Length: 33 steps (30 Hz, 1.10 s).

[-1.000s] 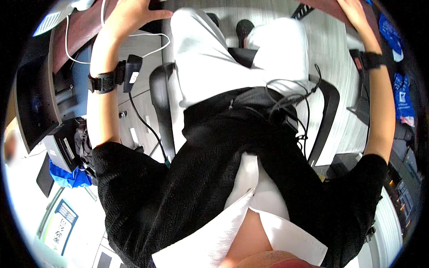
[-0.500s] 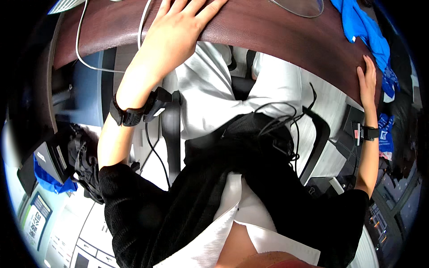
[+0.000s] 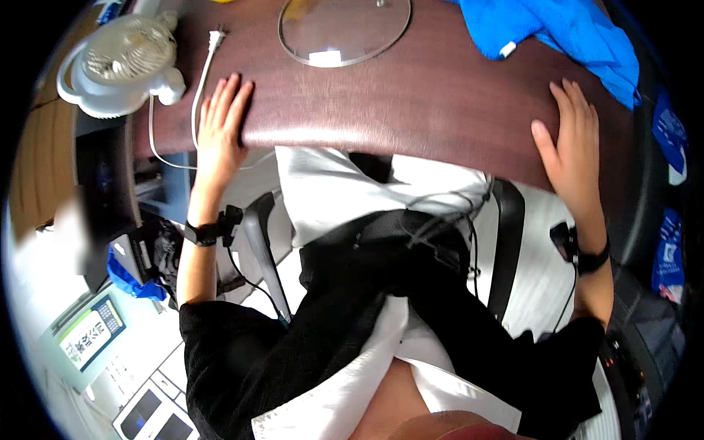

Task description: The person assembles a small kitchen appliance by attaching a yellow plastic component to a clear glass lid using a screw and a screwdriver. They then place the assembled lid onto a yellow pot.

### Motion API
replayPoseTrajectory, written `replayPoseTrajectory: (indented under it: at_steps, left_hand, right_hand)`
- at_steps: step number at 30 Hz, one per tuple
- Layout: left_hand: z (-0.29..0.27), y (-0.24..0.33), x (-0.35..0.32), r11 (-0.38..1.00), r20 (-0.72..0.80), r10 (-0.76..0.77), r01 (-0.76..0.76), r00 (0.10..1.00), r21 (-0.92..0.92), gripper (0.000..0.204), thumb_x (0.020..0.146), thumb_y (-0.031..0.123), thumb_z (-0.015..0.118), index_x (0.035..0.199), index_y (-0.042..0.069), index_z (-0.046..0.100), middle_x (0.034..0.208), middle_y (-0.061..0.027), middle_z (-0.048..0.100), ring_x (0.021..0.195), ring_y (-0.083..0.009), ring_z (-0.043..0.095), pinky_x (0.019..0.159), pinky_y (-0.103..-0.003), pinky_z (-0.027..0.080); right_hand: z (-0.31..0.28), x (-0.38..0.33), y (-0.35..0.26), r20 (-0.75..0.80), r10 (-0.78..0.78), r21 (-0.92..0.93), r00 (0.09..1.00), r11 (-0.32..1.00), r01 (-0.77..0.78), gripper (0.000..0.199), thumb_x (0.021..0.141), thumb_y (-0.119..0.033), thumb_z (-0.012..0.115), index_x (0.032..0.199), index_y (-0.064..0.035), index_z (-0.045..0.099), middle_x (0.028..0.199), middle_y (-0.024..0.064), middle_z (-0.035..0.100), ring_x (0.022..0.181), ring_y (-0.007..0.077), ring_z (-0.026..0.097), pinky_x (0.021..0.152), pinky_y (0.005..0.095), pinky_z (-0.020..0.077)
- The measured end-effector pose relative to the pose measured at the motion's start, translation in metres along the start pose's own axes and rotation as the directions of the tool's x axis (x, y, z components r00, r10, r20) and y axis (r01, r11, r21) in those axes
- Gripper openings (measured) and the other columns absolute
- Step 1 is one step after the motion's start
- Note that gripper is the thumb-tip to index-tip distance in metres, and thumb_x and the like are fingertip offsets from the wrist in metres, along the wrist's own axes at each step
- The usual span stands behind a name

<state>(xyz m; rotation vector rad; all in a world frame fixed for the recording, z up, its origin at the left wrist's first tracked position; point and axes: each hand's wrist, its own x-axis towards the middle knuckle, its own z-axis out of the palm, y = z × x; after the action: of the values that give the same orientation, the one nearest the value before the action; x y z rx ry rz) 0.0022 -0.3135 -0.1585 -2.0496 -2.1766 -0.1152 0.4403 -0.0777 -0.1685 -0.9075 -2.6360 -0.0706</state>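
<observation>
My left hand (image 3: 221,130) lies flat on the left front part of the dark reddish-brown desk (image 3: 411,95), fingers stretched and holding nothing. A white power cord with a plug (image 3: 215,38) runs along the outer side of that hand. At the desk's right front, my right hand (image 3: 574,150) rests palm down, its thumb apart from its fingers, with nothing in it. Beyond the right hand, a bright blue cloth (image 3: 546,26) lies crumpled. A round clear glass disc with a thin rim, like a pot lid (image 3: 345,33), sits farther back between the hands; the picture cuts off its far side.
A small white fan (image 3: 126,55) stands at the desk's far left, left of the cord. Chair armrests (image 3: 507,242) flank my lap, where dark cables (image 3: 455,220) hang. A blue printed packet (image 3: 668,253) is at the far right.
The view has shifted, bringing the fan, plug and more of the glass disc into sight. My left hand appears drawn back toward the desk's edge; both hands stay flat on the desk.
</observation>
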Motion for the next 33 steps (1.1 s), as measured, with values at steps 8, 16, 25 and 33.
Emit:
replayPoseTrajectory:
  at_steps: [8, 16, 25, 33]
  left_hand:
    - [-0.01, 0.004, 0.007, 0.996, 0.127, 0.03, -0.019, 0.991, -0.089, 0.087, 0.059, -0.002, 0.071, 0.139, 0.011, 0.041, 0.147, -0.0147, 0.034, 0.14, -0.0345, 0.026, 0.113, -0.048, 0.023]
    - [-0.043, -0.023, -0.021, 0.785, 0.115, 0.037, 0.042, 0.993, -0.618, 0.046, 0.072, 0.025, 0.075, 0.111, 0.003, 0.061, 0.125, -0.0168, 0.053, 0.124, -0.0333, 0.045, 0.105, -0.045, 0.032]
    - [0.055, -0.041, -0.198, -0.079, 0.847, -0.219, 0.856, 0.485, -0.511, 0.06, 0.093, 0.048, 0.053, 0.123, -0.004, 0.052, 0.115, -0.0132, 0.058, 0.099, -0.0191, 0.057, 0.079, -0.028, 0.049]
    - [0.09, -0.013, -0.216, -0.732, 0.877, 0.059, 0.617, 0.477, -0.287, 0.047, 0.089, 0.037, 0.063, 0.112, -0.003, 0.053, 0.089, -0.0177, 0.066, 0.076, -0.0271, 0.067, 0.071, -0.038, 0.055]
  right_hand:
    - [-0.014, -0.011, -0.008, 0.091, 0.074, 0.099, 0.993, 0.992, -0.083, 0.055, 0.084, -0.03, 0.061, 0.129, -0.0012, 0.047, 0.137, 0.0194, 0.043, 0.132, 0.035, 0.036, 0.11, 0.0519, 0.0232]
    - [-0.033, -0.033, -0.016, 0.046, 0.212, 0.217, 0.976, 0.952, -0.217, 0.041, 0.086, -0.011, 0.059, 0.125, -0.0002, 0.05, 0.135, 0.0173, 0.047, 0.128, 0.0341, 0.043, 0.107, 0.0438, 0.031]
    - [0.023, -0.168, -0.051, -0.179, 0.51, 0.003, 0.841, 0.856, -0.518, 0.051, 0.086, -0.014, 0.063, 0.125, 0.0072, 0.038, 0.136, 0.0248, 0.035, 0.119, 0.0351, 0.04, 0.102, 0.0427, 0.0302]
    - [0.058, -0.153, -0.013, 0.945, 0.324, 0.154, 0.039, -0.338, -0.928, 0.07, 0.089, -0.068, 0.036, 0.121, -0.008, 0.054, 0.102, 0.0084, 0.061, 0.066, 0.0227, 0.061, 0.059, 0.0382, 0.0537]
